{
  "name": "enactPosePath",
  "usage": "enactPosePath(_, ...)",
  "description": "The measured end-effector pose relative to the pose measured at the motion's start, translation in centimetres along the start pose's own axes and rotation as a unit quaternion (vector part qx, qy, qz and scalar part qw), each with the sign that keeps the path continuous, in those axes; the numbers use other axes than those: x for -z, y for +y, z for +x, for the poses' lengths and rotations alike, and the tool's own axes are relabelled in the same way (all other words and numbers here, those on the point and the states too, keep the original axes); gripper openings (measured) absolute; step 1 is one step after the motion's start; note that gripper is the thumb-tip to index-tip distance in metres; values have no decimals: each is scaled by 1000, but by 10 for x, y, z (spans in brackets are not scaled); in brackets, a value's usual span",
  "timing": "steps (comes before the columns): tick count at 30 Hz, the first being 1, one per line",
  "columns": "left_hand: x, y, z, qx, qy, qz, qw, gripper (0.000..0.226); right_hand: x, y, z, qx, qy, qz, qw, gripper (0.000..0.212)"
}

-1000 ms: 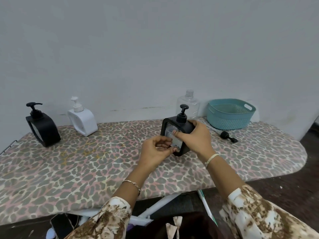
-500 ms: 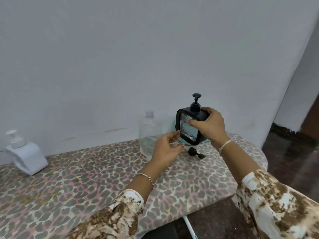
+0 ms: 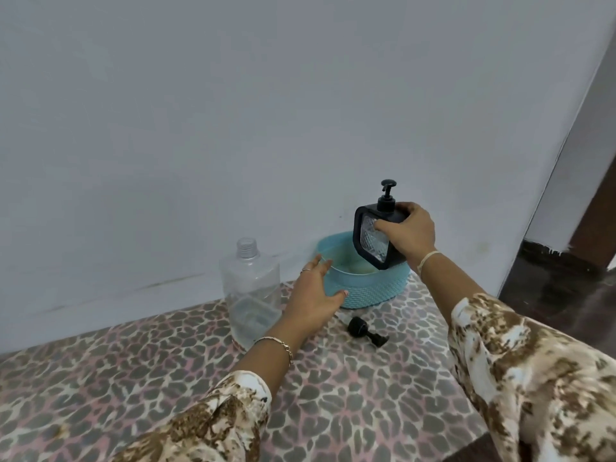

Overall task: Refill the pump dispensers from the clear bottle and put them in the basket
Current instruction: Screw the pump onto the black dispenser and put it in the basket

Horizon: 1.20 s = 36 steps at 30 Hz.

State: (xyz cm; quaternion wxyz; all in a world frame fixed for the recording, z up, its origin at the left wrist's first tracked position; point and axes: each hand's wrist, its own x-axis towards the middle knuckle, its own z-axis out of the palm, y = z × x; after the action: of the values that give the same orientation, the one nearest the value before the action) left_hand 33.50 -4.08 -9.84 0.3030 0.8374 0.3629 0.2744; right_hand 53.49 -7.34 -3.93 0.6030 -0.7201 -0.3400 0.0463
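My right hand [image 3: 409,233] grips a black square pump dispenser [image 3: 373,240] with a clear patterned window, tilted, its lower corner hanging over the opening of the teal basket [image 3: 370,290]. My left hand [image 3: 315,296] rests against the basket's left rim and wall, thumb on the outside. The clear bottle [image 3: 251,291] stands uncapped just left of that hand, with a little liquid at its bottom. A loose black pump cap [image 3: 365,331] lies on the leopard-print surface in front of the basket.
The leopard-print board [image 3: 333,395] ends against a grey wall behind and drops off at the right, where dark floor [image 3: 560,295] shows. The other dispensers are out of view.
The view has swung right. My right hand has carried the black dispenser right, over the basket. My left hand has let go of it and reached to the basket's rim.
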Motion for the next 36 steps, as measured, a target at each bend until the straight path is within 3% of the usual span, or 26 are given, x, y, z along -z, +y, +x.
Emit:
enactPosePath(5,-9,-13,11,-5,-7,-8,1000,76,-11,30,10,-8,-12,-52,999,54)
enactPosePath(13,-19,-21,18,-6,49,-32,998,69,-22,63,15,-40,5,-168,985,58)
enactPosePath(25,-23,-25,16,-5,64,-50,997,69,-21,61,16,-70,9,-300,951,58)
enactPosePath(32,-12,-15,18,8,-36,9,999,78,-14,50,-3,-55,5,-295,954,69)
enactPosePath(36,-4,-1,3,-12,-25,0,1000,66,-13,33,-35,-2,52,-225,973,61)
